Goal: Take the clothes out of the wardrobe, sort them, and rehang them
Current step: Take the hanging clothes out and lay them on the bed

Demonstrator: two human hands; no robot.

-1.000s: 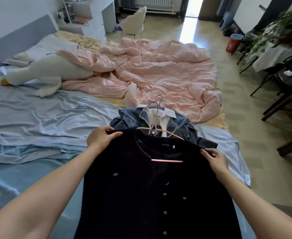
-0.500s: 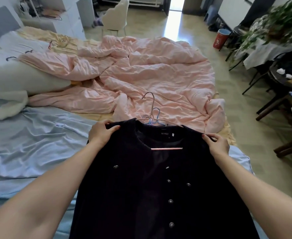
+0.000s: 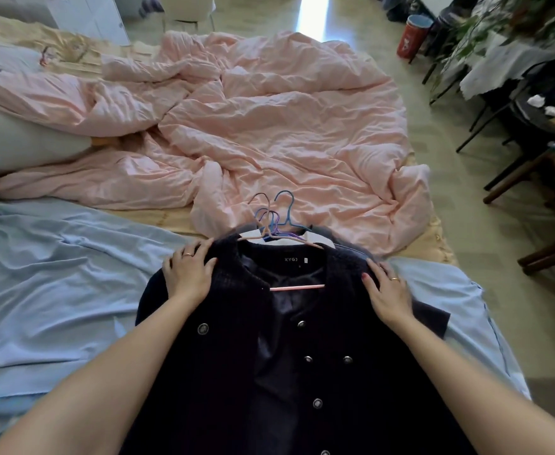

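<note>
Currently:
jacket: dark jacket (image 3: 302, 372) laid on pile atop blue sheet (image 3: 56, 290), pink hanger (image 3: 297, 287) inside.
hands: left hand (image 3: 189, 274), right hand (image 3: 386, 292) pressed flat on shoulders, fingers relaxed.
risk: hanger hooks (image 3: 274, 215) likely tangled when lifted.

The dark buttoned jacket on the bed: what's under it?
Under the dark jacket only several hanger hooks and a white collar edge show; the garments beneath are covered.
</note>
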